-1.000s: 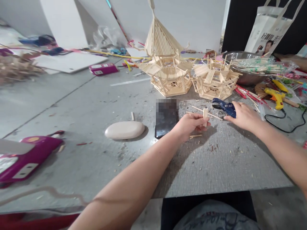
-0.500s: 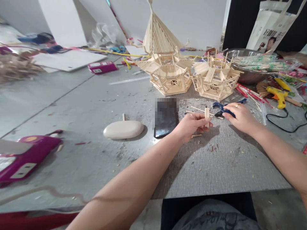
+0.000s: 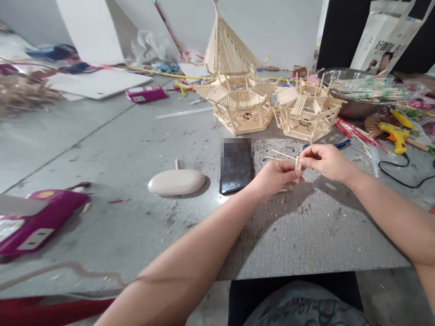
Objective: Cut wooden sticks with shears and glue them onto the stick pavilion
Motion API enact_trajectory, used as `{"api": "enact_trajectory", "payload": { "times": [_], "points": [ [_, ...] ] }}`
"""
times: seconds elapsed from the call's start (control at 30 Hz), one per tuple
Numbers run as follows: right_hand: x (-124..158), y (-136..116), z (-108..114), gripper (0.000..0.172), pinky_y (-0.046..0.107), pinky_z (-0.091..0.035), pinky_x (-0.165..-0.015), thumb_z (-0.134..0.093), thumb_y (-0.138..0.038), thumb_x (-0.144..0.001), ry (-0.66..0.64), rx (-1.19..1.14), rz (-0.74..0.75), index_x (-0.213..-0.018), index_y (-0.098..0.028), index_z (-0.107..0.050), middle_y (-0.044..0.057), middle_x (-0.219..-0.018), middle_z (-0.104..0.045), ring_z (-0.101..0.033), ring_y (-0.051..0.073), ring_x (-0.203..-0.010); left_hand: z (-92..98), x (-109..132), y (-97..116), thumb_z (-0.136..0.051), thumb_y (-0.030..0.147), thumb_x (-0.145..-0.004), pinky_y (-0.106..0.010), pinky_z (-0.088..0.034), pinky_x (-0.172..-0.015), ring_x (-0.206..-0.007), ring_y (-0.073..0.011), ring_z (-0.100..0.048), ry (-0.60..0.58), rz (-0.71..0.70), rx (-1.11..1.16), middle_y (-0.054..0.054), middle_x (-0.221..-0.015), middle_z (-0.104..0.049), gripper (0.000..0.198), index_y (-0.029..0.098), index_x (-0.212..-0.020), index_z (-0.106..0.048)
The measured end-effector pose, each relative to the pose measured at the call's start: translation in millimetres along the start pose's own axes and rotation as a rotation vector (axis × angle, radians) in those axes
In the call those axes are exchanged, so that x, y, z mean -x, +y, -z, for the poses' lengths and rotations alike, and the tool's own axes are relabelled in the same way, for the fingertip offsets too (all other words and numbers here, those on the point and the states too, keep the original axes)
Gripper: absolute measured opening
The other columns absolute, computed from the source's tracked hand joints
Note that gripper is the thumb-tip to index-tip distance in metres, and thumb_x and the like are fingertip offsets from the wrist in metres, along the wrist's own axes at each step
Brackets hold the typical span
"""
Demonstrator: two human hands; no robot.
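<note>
My left hand [image 3: 274, 177] is closed around a short bundle of pale wooden sticks [image 3: 298, 164] held upright over the grey mat [image 3: 306, 235]. My right hand [image 3: 324, 160] pinches the top of the same bundle from the right. Blue-handled cutters [image 3: 340, 144] lie on the mat just behind my right hand, mostly hidden by it. A few loose sticks [image 3: 282, 155] lie on the mat beyond my left hand.
A dark phone [image 3: 236, 168] and a beige oval stone [image 3: 176, 182] lie left of my hands. Two stick-built pavilion models [image 3: 238, 95] [image 3: 307, 111] stand behind. A steel bowl [image 3: 353, 106] of sticks and a yellow glue gun [image 3: 394, 133] sit at right; a magenta box [image 3: 37, 217] at left.
My right hand has let go of the blue cutters, left them on the mat, and moved left to pinch the stick bundle held by my left hand.
</note>
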State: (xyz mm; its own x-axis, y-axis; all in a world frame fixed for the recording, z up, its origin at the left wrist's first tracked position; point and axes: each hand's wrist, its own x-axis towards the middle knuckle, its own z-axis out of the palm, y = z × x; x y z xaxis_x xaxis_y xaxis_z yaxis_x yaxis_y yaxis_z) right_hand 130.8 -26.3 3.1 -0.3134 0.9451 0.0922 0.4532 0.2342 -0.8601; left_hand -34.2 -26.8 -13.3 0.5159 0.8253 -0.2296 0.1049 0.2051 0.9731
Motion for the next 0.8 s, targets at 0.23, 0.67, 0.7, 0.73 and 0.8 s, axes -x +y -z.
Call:
{"api": "enact_trajectory", "payload": {
  "times": [0.23,0.67,0.7,0.73,0.8],
  "points": [
    [-21,3,2,0.015,0.027,-0.039,-0.063,-0.052,-0.025,-0.077,0.12,0.468,0.088,-0.08,-0.016,-0.063,0.003,-0.072,-0.063,-0.053,0.013,-0.066,25.3,-8,0,-0.066,0.032,-0.064,-0.018,-0.036,-0.048,-0.051,-0.0067,-0.053,0.419,-0.191,0.078,-0.002,-0.06,-0.062,0.019,0.013,-0.064,-0.063],
    [-48,-3,-36,0.025,0.034,-0.044,-0.069,-0.045,-0.007,-0.072,-0.192,0.898,0.0,-0.089,-0.012,-0.062,0.017,-0.092,-0.065,-0.06,0.027,-0.088,24.1,-11,-4,-0.069,0.035,-0.061,-0.02,-0.04,-0.051,-0.053,-0.008,-0.055,0.48,-0.24,0.162,-0.003,-0.063,-0.065,0.023,0.013,-0.065,-0.064],
    [-48,-1,-34,0.024,0.034,-0.044,-0.069,-0.046,-0.007,-0.071,-0.18,0.891,0.003,-0.089,-0.011,-0.062,0.016,-0.091,-0.065,-0.06,0.027,-0.088,24.2,-11,-3,-0.069,0.035,-0.061,-0.019,-0.04,-0.051,-0.054,-0.0079,-0.055,0.482,-0.236,0.165,-0.002,-0.063,-0.065,0.023,0.013,-0.066,-0.063],
    [-47,0,-30,0.024,0.032,-0.045,-0.068,-0.047,-0.008,-0.071,-0.168,0.862,0.003,-0.089,-0.011,-0.061,0.015,-0.088,-0.065,-0.061,0.025,-0.085,23.8,-11,-3,-0.069,0.035,-0.061,-0.019,-0.039,-0.051,-0.054,-0.008,-0.055,0.482,-0.228,0.168,-0.002,-0.063,-0.064,0.023,0.013,-0.065,-0.063],
    [-43,3,-22,0.021,0.029,-0.046,-0.061,-0.046,-0.009,-0.073,-0.156,0.681,-0.043,-0.09,-0.013,-0.059,0.009,-0.075,-0.065,-0.062,0.019,-0.069,21.7,-11,-4,-0.068,0.033,-0.062,-0.019,-0.039,-0.051,-0.054,-0.0081,-0.056,0.469,-0.201,0.175,-0.002,-0.062,-0.064,0.021,0.013,-0.065,-0.063]
  ]
}}
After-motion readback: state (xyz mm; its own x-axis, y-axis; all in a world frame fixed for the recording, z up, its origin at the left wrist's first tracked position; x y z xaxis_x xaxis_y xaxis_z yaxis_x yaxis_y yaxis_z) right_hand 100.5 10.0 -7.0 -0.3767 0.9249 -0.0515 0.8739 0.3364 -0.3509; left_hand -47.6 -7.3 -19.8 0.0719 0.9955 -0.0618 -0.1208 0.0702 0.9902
